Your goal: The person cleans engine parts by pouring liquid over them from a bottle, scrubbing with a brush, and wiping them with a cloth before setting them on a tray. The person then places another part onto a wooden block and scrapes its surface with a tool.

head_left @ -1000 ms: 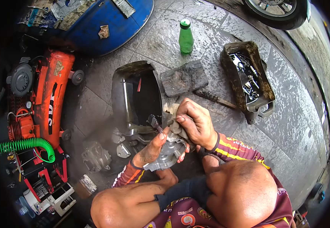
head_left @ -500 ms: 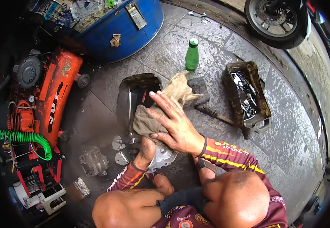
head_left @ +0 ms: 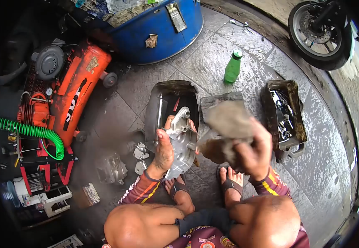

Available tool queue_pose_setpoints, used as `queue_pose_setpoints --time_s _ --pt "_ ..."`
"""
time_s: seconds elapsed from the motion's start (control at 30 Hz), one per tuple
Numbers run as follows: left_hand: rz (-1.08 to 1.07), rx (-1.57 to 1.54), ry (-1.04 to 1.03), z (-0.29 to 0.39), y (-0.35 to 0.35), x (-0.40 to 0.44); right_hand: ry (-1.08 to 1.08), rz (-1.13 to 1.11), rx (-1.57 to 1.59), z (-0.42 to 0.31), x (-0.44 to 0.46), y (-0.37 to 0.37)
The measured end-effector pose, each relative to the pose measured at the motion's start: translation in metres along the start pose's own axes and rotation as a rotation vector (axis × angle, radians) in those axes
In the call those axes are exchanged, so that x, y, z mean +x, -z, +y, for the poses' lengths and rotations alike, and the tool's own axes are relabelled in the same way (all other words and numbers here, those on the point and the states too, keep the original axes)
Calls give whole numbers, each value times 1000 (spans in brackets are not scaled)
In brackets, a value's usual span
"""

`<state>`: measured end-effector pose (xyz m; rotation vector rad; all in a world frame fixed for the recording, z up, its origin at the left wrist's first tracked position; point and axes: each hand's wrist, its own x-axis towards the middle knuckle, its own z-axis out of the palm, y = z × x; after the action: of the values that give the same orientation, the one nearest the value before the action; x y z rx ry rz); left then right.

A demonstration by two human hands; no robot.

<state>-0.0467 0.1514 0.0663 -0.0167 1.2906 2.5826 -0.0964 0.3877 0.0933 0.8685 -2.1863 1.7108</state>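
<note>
My left hand (head_left: 163, 151) grips a silvery metal engine cover (head_left: 183, 145) with its hollow inner side facing up, fingers wrapped round behind it. To the right, apart from the cover, my right hand (head_left: 256, 151) clutches a dirty beige rag (head_left: 228, 120); hand and rag are smeared by motion. Behind the cover a dark open container (head_left: 156, 97) rests on the floor, with a thin red object (head_left: 176, 104) inside. Small metal brackets (head_left: 140, 151) and a grey metal casting (head_left: 113, 168) lie left of my left hand.
A grimy bin of metal parts (head_left: 293, 124) sits on the right, a green bottle (head_left: 232, 67) farther back. An orange air compressor (head_left: 80, 91) with a green coiled hose (head_left: 30, 129) stands left. A blue drum (head_left: 163, 39) and motorcycle wheel (head_left: 320, 35) are at the back.
My right hand has lifted the rag off the cover and moved right, exposing the metal. My left hand still holds the cover, now raised farther forward. The whole view has shifted.
</note>
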Motion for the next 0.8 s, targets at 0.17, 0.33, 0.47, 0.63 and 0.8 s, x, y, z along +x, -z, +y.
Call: queue_pose_setpoints --time_s 0.17,0.33,0.47,0.63,0.8 --pt "154 518 -74 -6 -15 1 -117 -196 37 -5 -8 -42" --pt "6 542 -166 -8 -14 0 -342 -55 541 -9 3 -1" --pt "50 483 -143 -4 -10 4 -159 -245 214 -7 4 12" --pt "63 581 -199 -5 -16 7 -135 -292 53 -11 -10 -19" --pt "79 476 -262 0 -15 1 -483 165 363 3 -30 20"
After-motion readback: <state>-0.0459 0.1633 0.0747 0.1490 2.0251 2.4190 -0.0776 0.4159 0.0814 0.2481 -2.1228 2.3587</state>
